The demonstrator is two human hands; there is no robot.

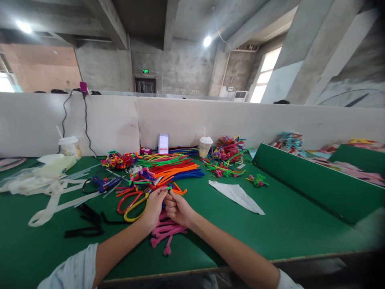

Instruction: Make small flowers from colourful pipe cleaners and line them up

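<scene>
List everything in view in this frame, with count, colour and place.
Flat tabletop: 1, green, foreground
Straight fuzzy stems: many, mixed colours, centre
Thick fuzzy stems: several, pink, front centre
Bent fuzzy stems: several, black, front left
Twisted fuzzy bunches: uncounted, multicoloured, rear centre, right
Metal scissors: 1, red-yellow handles, left of centre
Plastic glue gun: 1, blue, left
Lidded cups, straws: 2, white lids, rear
Upright phone: 1, lit screen, rear centre
Thin sheet: 1, white, right of centre
Fabric-like strips: uncounted, white, left
Upright dividers: 2, green, right
Partition: panelled, white, rear
Cables: 2, black, rear left
Ceiling lights: 2, white, above
Exit sign: 1, green, far wall
Small fuzzy piece: 1, pink-green, between hands
Left hand: 1, bare, pinching the piece
Right hand: 1, bare, likewise
</scene>
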